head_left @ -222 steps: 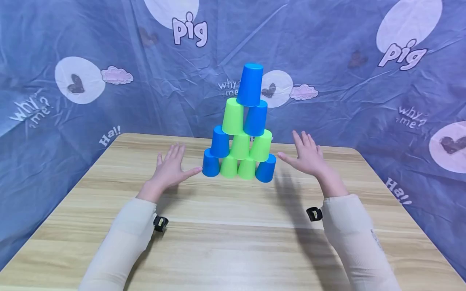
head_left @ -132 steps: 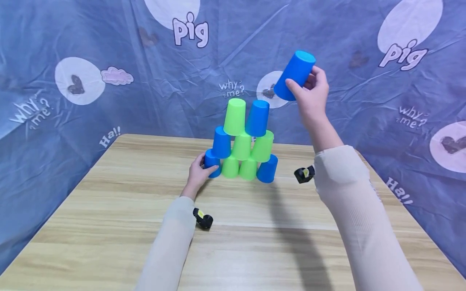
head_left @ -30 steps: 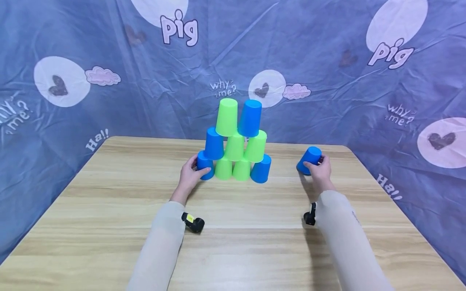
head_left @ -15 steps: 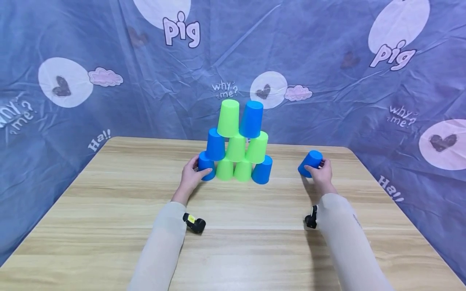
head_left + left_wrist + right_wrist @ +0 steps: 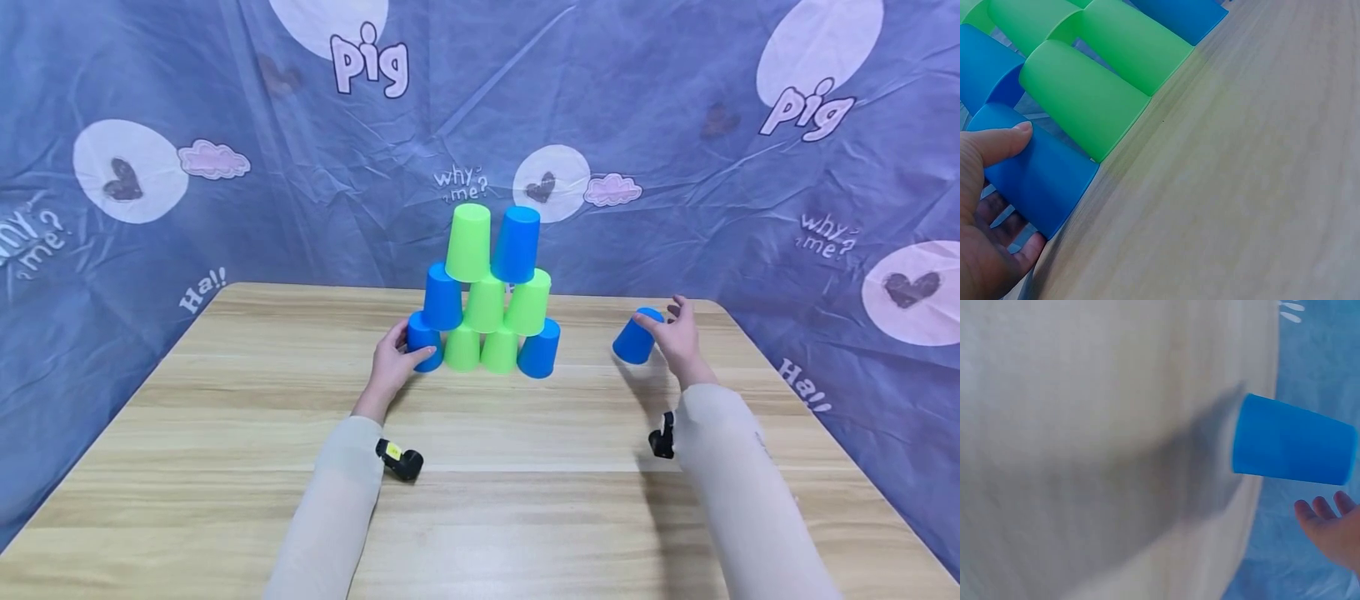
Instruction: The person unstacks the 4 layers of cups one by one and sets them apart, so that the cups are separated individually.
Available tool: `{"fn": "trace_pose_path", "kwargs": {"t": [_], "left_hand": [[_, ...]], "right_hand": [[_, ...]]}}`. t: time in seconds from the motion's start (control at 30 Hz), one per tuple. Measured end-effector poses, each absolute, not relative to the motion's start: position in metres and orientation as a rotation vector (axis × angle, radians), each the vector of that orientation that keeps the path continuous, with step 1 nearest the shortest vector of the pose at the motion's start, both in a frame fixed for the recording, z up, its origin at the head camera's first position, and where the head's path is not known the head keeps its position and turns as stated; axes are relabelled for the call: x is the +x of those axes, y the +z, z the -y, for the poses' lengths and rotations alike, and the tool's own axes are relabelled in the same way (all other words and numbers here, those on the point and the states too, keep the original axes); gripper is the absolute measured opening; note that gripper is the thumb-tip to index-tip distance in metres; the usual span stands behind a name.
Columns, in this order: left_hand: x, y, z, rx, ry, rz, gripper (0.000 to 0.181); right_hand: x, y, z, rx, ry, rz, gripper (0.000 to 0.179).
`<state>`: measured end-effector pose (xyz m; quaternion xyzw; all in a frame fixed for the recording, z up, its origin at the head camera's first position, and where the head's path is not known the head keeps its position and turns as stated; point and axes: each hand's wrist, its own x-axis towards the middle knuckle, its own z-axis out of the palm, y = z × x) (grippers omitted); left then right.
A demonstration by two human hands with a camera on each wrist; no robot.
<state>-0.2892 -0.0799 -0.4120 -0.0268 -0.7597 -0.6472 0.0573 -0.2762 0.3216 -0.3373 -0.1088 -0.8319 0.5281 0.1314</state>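
Blue and green plastic cups stand upside down in a three-tier stack, with a green cup (image 5: 468, 242) and a blue cup (image 5: 517, 244) on top. My left hand (image 5: 388, 365) holds the bottom-left blue cup (image 5: 1047, 172), thumb across its near side and fingers round the outer side. Off to the right, a single blue cup (image 5: 633, 340) stands upside down on the table. My right hand (image 5: 678, 337) is beside it with fingers spread; the thumb is close to the cup's top. The right wrist view shows the fingers (image 5: 1324, 509) apart from that cup (image 5: 1294, 440).
The wooden table (image 5: 480, 517) reaches back to a blue printed cloth (image 5: 315, 208). Other stack cups include a middle-tier blue cup (image 5: 442, 296) and a bottom-right blue cup (image 5: 539, 348). Bare tabletop lies between the stack and the lone cup.
The top blue cup was lifted off the stack and set down at the right. My right hand has just released it and drawn back. My left hand moved onto the bottom-left cup earlier.
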Motion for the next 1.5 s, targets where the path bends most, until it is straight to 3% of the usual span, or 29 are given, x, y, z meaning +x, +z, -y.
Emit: {"fn": "trace_pose_path", "kwargs": {"t": [0.37, 0.73, 1.13, 1.5], "left_hand": [[-0.286, -0.412, 0.080, -0.069, -1.957, 2.305, 0.060], [-0.286, -0.413, 0.080, -0.050, -1.975, 2.297, 0.060], [-0.285, -0.414, 0.078, -0.054, -1.970, 2.310, 0.060], [-0.286, -0.413, 0.078, -0.062, -1.960, 2.318, 0.060]], "right_hand": [[-0.281, -0.298, -0.314, -0.187, 1.379, 2.452, 0.091], [-0.290, -0.259, -0.262, 0.004, 1.327, 2.488, 0.088], [-0.290, -0.254, -0.202, 0.325, 1.503, 2.390, 0.074], [-0.289, -0.250, -0.174, 0.384, 1.579, 2.364, 0.072]]}}
